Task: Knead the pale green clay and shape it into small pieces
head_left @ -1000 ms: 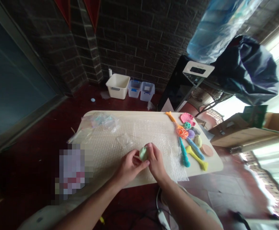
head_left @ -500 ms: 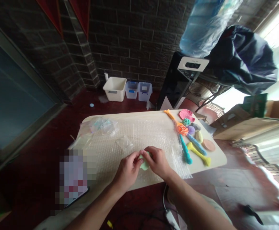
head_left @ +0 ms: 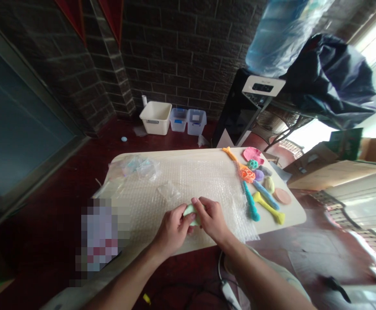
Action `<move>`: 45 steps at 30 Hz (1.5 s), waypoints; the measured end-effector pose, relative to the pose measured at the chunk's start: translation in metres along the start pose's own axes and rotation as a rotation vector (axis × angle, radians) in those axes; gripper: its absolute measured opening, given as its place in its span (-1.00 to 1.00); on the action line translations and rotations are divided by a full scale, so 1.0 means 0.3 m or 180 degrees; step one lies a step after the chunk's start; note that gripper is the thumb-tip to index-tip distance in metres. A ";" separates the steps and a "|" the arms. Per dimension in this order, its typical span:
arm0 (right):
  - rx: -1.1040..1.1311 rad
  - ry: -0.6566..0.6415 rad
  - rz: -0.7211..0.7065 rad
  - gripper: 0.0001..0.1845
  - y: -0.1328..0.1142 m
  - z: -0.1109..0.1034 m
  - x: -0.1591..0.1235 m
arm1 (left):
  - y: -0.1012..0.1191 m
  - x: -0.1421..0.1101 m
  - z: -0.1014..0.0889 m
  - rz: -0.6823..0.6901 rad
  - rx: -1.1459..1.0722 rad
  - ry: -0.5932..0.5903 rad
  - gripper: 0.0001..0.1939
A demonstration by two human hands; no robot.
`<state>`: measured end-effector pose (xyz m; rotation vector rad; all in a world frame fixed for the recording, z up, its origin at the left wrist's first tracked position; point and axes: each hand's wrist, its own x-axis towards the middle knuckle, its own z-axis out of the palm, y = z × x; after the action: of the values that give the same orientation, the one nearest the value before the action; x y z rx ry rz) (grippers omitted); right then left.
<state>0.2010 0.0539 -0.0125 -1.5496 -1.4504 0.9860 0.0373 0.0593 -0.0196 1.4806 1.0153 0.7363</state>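
Note:
A pale green lump of modelling clay [head_left: 192, 214] is pinched between both hands above the near part of the table. My left hand [head_left: 174, 223] grips its left side, with the thumb pressed on it. From the right, my right hand [head_left: 212, 218] wraps it with fingers and thumb. Below the hands lies a sheet of bubble wrap [head_left: 201, 176]. Shaped clay pieces are at the table's right: a teal stick [head_left: 250, 201], a yellow bone-like piece [head_left: 268, 209], a blue stick [head_left: 266, 194], an orange piece [head_left: 246, 173] and a pink dish [head_left: 253, 155].
Clear plastic bags [head_left: 143, 167] lie at the table's far left, and a small clear packet [head_left: 169, 190] in the middle. Beyond the table [head_left: 296, 211] stand a white bin [head_left: 155, 122], clear boxes [head_left: 196, 125] and a water dispenser [head_left: 236, 107]. A power strip [head_left: 229, 295] lies below.
The green clay has been turned and squeezed between my fingers, and more of its upper side shows. My right thumb has lifted slightly. The pieces on the table have stayed put.

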 end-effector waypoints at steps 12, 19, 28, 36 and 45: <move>0.0094 -0.0079 -0.0150 -0.41 -0.027 -0.004 0.011 | 0.041 0.003 -0.015 -0.0082 0.0669 0.0282 -0.56; -0.0149 -0.0273 -0.0477 -0.43 -0.041 0.007 0.000 | 0.031 -0.006 -0.015 -0.0266 0.0039 -0.0008 -0.47; -0.0249 0.0206 -0.0553 -0.45 -0.030 0.026 -0.007 | 0.022 0.014 0.002 -0.0034 0.0397 0.0405 -0.47; 0.0434 0.0488 0.0077 -0.37 -0.019 0.019 0.006 | -0.001 0.022 0.000 -0.0151 -0.0209 0.0281 -0.53; -0.0242 -0.0438 -0.0663 -0.49 -0.052 -0.044 0.004 | 0.021 0.013 -0.062 0.0192 0.0840 0.0040 -0.54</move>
<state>0.2071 0.0553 0.0071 -1.3719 -1.7250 0.9372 0.0237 0.0711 -0.0105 1.7414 1.1139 0.6737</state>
